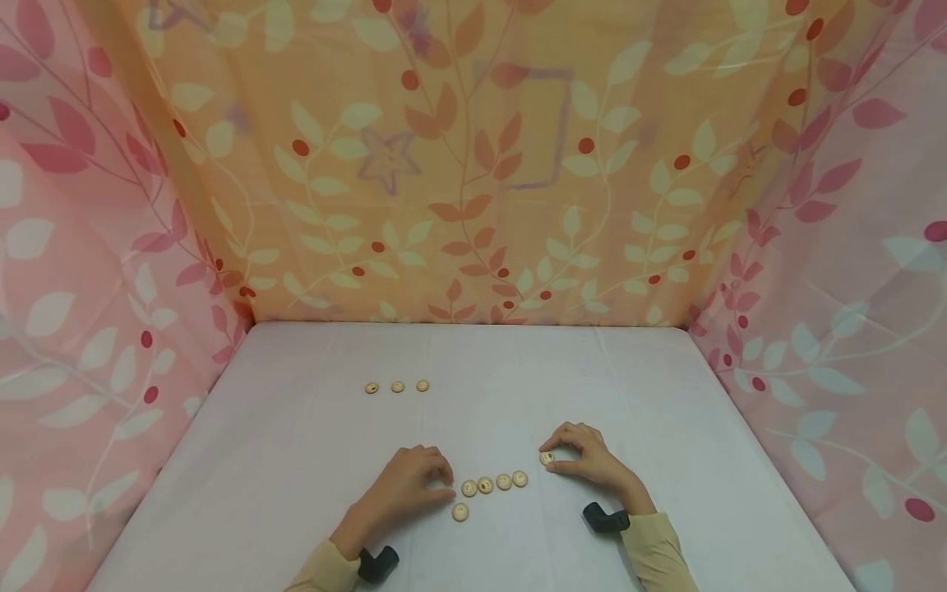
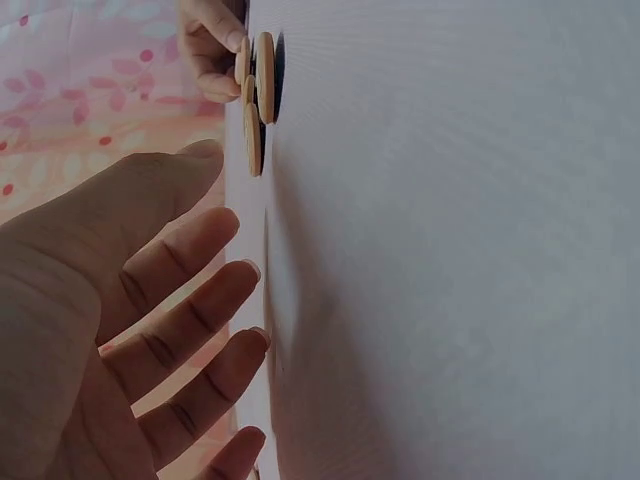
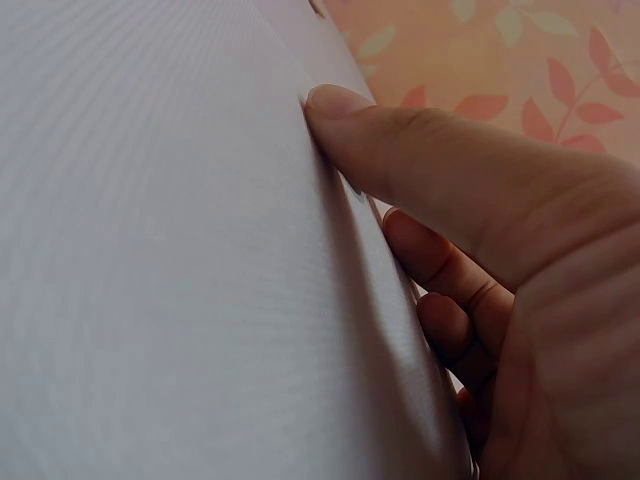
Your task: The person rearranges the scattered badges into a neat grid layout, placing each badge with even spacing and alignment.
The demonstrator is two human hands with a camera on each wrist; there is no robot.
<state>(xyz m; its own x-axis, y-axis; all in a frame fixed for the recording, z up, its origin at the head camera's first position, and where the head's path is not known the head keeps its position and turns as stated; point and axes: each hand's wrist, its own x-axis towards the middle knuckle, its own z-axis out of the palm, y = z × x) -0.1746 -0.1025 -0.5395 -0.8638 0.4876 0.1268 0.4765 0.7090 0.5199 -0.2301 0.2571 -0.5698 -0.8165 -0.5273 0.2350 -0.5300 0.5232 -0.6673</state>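
Observation:
Between the thumb and finger of my right hand (image 1: 588, 456) is a small round wooden disc (image 1: 547, 458) with dark marks on its face, held at the tabletop. Left of it, several like discs lie in a short row, one of them a wooden disc (image 1: 504, 482). A single disc (image 1: 460, 512) lies just below the row's left end. My left hand (image 1: 407, 485) is beside that end, fingers loosely bent and holding nothing. In the left wrist view, discs (image 2: 265, 78) stand out edge-on beyond the left hand (image 2: 130, 290). The right wrist view hides the pinched disc behind the right thumb (image 3: 400, 140).
Three more discs (image 1: 398, 386) lie spaced in a line farther back on the white table (image 1: 562, 370). Patterned cloth walls (image 1: 459, 247) rise along the table's back and both sides. A black wrist camera (image 1: 605, 519) is at the right wrist, another (image 1: 379, 565) at the left.

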